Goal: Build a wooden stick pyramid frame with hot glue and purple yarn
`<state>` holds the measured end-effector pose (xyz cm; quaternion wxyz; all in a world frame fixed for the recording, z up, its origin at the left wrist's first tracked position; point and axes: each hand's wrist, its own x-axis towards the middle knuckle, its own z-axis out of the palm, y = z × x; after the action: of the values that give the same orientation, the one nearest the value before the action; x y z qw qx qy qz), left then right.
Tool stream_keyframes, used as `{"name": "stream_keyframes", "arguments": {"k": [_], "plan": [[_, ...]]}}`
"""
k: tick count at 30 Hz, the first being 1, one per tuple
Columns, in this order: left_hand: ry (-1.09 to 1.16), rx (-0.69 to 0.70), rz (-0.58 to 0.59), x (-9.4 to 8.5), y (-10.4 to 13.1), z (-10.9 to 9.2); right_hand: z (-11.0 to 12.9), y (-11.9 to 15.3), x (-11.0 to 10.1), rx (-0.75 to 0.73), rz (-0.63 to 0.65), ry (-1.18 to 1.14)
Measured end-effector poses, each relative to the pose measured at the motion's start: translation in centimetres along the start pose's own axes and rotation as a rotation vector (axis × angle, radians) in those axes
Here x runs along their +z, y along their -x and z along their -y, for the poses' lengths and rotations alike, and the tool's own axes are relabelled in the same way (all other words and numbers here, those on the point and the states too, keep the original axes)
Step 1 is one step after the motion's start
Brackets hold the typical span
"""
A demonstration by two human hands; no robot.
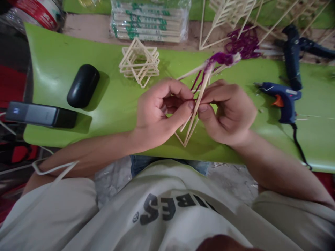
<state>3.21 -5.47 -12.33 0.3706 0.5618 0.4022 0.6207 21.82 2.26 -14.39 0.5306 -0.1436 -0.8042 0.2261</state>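
A frame of thin wooden sticks [196, 111] stands tilted between my two hands, its pointed end near the table's front edge. Purple yarn [222, 59] wraps its upper corner, and loose strands hang down toward my fingers. My left hand [163, 113] is closed in a pinch at the left of the sticks, where a strand reaches the fingertips. On the other side, thumb and forefinger of my right hand [227, 111] pinch close against the sticks, with a bit of yarn showing between both hands. The fingertips partly hide the strand.
On the green table [115, 122] lie a star-shaped stick frame [140, 62], a black rounded case [83, 86], a power bank [40, 114] and a blue glue gun [281, 97] with its cord. Behind are packaged sticks [149, 24], a purple yarn pile [243, 42] and another glue gun [291, 57].
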Motion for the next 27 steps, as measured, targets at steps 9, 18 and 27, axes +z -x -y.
{"name": "stream_keyframes", "arguments": {"k": [9,18,27], "plan": [[0.035,-0.017,0.006,-0.3,-0.3,-0.2,1.0,-0.5,-0.1,0.079,-0.085,-0.031],[0.165,-0.056,0.019,0.2,-0.7,-0.4,2.0,-0.1,0.4,0.352,-0.148,-0.210],[0.069,-0.092,0.022,0.0,-0.8,-0.2,2.0,0.9,0.3,0.418,-0.085,-0.296]]}}
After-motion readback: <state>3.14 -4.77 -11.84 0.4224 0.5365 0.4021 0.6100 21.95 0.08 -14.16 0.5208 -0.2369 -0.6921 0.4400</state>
